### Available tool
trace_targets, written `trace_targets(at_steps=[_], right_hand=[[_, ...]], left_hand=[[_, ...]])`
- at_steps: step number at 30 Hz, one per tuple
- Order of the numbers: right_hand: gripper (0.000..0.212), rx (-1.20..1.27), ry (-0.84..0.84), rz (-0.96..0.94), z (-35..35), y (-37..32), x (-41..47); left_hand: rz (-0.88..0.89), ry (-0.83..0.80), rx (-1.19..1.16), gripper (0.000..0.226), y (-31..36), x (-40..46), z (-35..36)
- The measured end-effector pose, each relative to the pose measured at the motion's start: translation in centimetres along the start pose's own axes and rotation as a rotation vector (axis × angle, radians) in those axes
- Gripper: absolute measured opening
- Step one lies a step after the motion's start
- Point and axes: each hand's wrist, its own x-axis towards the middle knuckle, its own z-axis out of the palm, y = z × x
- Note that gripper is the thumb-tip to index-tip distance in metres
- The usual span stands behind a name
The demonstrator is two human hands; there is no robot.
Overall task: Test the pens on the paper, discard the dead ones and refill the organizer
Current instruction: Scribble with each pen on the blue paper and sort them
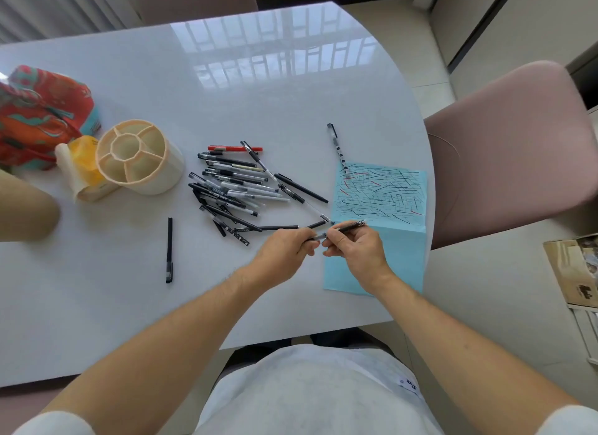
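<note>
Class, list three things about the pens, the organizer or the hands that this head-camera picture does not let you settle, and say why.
1. Head view: whether the held pen is capped; the left hand and right hand cover the join.
2. Head view: lower pens in the pen pile, hidden by those on top.
3. Head view: brand print on the pens, too small.
4. Head view: organizer compartment floors, partly hidden by its walls.

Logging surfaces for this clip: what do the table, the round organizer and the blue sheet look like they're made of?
Table: glossy white, likely stone or glass; it mirrors the window sharply.
Organizer: matte cream, probably moulded plastic, with thin dividers.
Blue sheet: matte paper, creased across and covered in pen strokes.
</note>
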Motion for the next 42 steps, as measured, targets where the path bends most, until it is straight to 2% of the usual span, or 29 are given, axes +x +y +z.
trace_targets(at_steps=[4, 6, 8, 10, 12, 14, 18, 22, 25, 29, 32, 34, 36, 38, 40, 42], right_hand=[[0.010, -0.089, -0.132, 0.029, 1.4, -0.1, 0.8], [0.015, -0.129, -0.139, 0.025, 2.1, -0.5, 1.8], [0.018, -0.236, -0.012, -0.029, 2.4, -0.9, 3.4], [0.014, -0.507, 0.132, -0.148, 2.4, -1.2, 5.2], [0.010, -0.752, 0.148, -0.237, 2.4, -1.4, 6.7], [0.018, -0.917, 0.105, -0.253, 2.7, -1.1, 7.8], [0.022, -1.109, 0.050, -0.259, 3.2, -0.4, 9.2], [0.010, -1.130, 0.051, -0.251, 3.4, -0.3, 9.4], [0.008, -1.077, 0.077, -0.243, 3.3, -0.6, 8.9], [0.007, -0.855, 0.122, -0.239, 1.7, -1.3, 7.1], [0.012, -0.655, 0.151, -0.188, -0.3, -1.6, 5.5], [0.011, -0.512, 0.176, -0.118, -1.6, -1.6, 4.5], [0.012, -0.373, 0.174, -0.064, -2.4, -1.7, 3.5], [0.011, -0.244, 0.152, -0.025, -2.8, -1.7, 2.5], [0.010, -0.140, 0.131, 0.003, -2.9, -1.7, 1.5], [0.011, -0.077, 0.111, 0.028, -2.9, -1.6, 0.7]], left_hand=[[-0.064, -0.012, -0.108, 0.019, -1.6, -1.6, -0.4], [-0.151, 0.059, -0.185, 0.021, -3.0, -2.2, -0.7], [-0.292, 0.197, -0.247, 0.024, -5.0, -3.0, -1.3], [-0.443, 0.326, -0.261, 0.027, -7.5, -4.3, -2.1], [-0.599, 0.415, -0.240, 0.030, -10.2, -6.1, -2.8], [-0.729, 0.456, -0.163, 0.034, -12.5, -7.8, -3.4], [-0.853, 0.452, 0.019, 0.042, -15.5, -9.8, -4.6], [-0.909, 0.372, 0.152, 0.044, -16.9, -10.1, -5.5], [-0.961, 0.242, 0.303, 0.046, -17.7, -10.3, -6.3], [-1.060, 0.062, 0.442, 0.063, -19.0, -10.9, -7.5], [-1.122, -0.014, 0.500, 0.066, -19.4, -11.2, -8.7], [-1.071, -0.002, 0.570, 0.067, -18.7, -10.6, -9.4], [-0.869, 0.093, 0.559, 0.064, -17.0, -9.2, -9.2], [-0.611, 0.170, 0.365, 0.043, -13.8, -7.0, -7.9], [-0.384, 0.158, 0.134, 0.021, -9.4, -4.5, -6.1], [-0.215, 0.051, -0.051, 0.031, -5.5, -2.0, -4.1]])
